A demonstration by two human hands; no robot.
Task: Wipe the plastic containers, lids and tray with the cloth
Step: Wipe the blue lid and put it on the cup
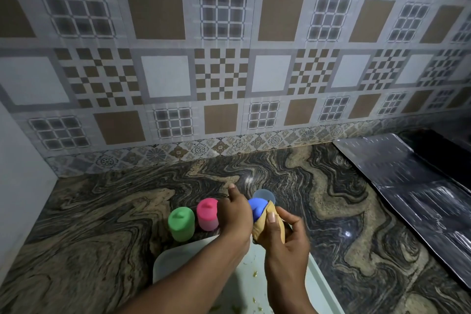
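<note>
My left hand (235,214) grips a blue lid (257,208) from the left, index finger sticking up. My right hand (285,231) presses a tan cloth (267,227) against that lid's right side. Just behind the lid stands a clear lidless container (265,195) on the counter. A container with a pink lid (207,214) and one with a green lid (181,223) stand upright to the left, side by side. A pale tray (165,260) lies under my forearms, with small food scraps on it.
The swirled granite counter (102,211) runs back to a patterned tile wall (229,58). A dark foil-covered sheet (413,181) lies at the right. A white panel (17,173) bounds the left side.
</note>
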